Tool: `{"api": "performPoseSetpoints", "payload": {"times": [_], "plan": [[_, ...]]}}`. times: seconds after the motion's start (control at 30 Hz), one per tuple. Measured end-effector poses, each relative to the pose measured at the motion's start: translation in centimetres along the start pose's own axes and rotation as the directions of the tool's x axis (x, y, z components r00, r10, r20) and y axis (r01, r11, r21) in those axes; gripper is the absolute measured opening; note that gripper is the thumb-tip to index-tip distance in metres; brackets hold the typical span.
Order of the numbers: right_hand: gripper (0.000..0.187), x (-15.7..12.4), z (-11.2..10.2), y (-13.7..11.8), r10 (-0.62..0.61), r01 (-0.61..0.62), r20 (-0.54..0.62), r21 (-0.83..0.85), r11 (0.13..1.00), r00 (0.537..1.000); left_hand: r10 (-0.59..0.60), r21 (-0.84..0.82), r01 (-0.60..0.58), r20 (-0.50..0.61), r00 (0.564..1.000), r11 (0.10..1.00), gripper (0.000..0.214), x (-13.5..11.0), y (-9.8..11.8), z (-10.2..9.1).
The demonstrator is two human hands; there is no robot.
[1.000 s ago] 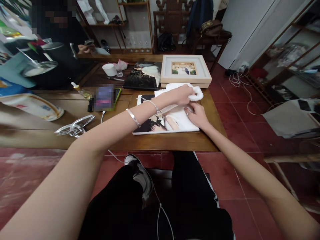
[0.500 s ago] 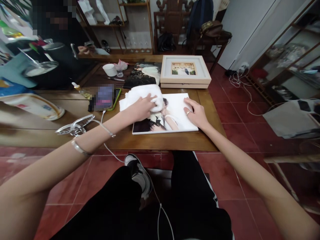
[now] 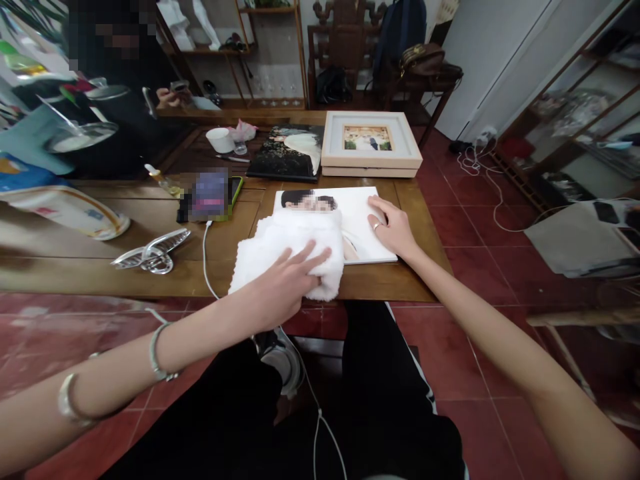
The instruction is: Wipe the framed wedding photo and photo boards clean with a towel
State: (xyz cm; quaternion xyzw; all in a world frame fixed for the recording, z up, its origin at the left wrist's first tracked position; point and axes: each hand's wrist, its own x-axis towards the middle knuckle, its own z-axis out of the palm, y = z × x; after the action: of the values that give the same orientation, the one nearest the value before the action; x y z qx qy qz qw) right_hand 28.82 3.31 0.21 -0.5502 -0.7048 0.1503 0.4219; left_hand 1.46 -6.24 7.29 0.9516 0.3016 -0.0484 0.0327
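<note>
A white photo panel [image 3: 363, 227] lies flat on the wooden table, with a picture of two people partly showing. My left hand [image 3: 295, 270] presses a fluffy white towel [image 3: 270, 240] over the panel's lower left part, fingers spread on top and the cloth bunched under them. The towel hides much of the picture and reaches past the panel's front edge. At the panel's right edge my right hand [image 3: 393, 227] holds it, thumb and forefinger on its white face; the other fingers are partly hidden.
Behind the panel are a framed picture [image 3: 410, 143] on a box and a dark photo panel [image 3: 285, 167]. To the left lie a phone [image 3: 213, 193] with a white cable, a clear hair claw [image 3: 155, 252] and a soft pack [image 3: 75, 207]. Another person's hand [image 3: 169, 99] shows across the table.
My left hand has drawn the towel toward me, from the panel's upper left to its front edge. The heads in the picture now show. My right hand has stayed in place.
</note>
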Motion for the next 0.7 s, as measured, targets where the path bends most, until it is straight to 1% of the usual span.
{"api": "performPoseSetpoints", "payload": {"times": [0.07,0.17,0.27,0.33,0.4,0.43,0.5,0.53,0.6,0.7], "plan": [[0.042,0.0,-0.1,-0.1,0.01,-0.01,0.002,0.002,1.0,1.0,-0.021,-0.02,0.021,0.034,0.999,1.0,0.052,1.0,-1.2,-0.5],[0.042,-0.1,-0.1,-0.2,0.023,-0.023,0.002,0.002,1.0,1.0,-0.075,-0.017,0.077,0.077,0.994,0.997,0.058,3.2,-4.4,-1.4],[0.041,-0.1,-0.1,-0.1,0.026,-0.026,0.002,0.001,1.0,1.0,-0.159,-0.004,0.16,0.053,0.986,0.987,0.056,5.1,-8.2,-1.6],[0.041,0.0,-0.1,-0.1,0.027,-0.027,0.002,-0.002,1.0,1.0,-0.209,0.009,0.209,0.02,0.978,0.978,0.055,5.9,-10.4,-1.4],[0.042,0.0,-0.1,-0.1,0.027,-0.027,0.001,-0.005,1.0,1.0,-0.241,0.034,0.241,-0.012,0.97,0.97,0.055,6.2,-12.1,-1.1],[0.042,0.0,0.0,-0.1,0.028,-0.028,0.0,-0.005,1.0,1.0,-0.25,0.046,0.251,-0.023,0.968,0.967,0.055,6.2,-12.5,-1.0],[0.042,0.0,0.0,-0.1,0.027,-0.027,0.0,-0.003,1.0,1.0,-0.254,0.059,0.256,-0.032,0.967,0.965,0.055,5.9,-12.2,-0.7],[0.042,0.0,0.0,0.0,0.025,-0.025,0.0,0.0,1.0,1.0,-0.25,0.062,0.252,-0.031,0.968,0.966,0.055,5.5,-11.4,-0.5],[0.042,0.0,0.0,0.0,0.022,-0.022,0.002,0.004,1.0,1.0,-0.244,0.065,0.246,-0.029,0.969,0.967,0.055,4.1,-8.8,-0.1],[0.042,0.0,0.0,0.0,0.015,-0.015,-0.003,0.004,1.0,1.0,-0.226,0.059,0.229,-0.054,0.973,0.972,0.053,1.5,-3.3,0.6]]}}
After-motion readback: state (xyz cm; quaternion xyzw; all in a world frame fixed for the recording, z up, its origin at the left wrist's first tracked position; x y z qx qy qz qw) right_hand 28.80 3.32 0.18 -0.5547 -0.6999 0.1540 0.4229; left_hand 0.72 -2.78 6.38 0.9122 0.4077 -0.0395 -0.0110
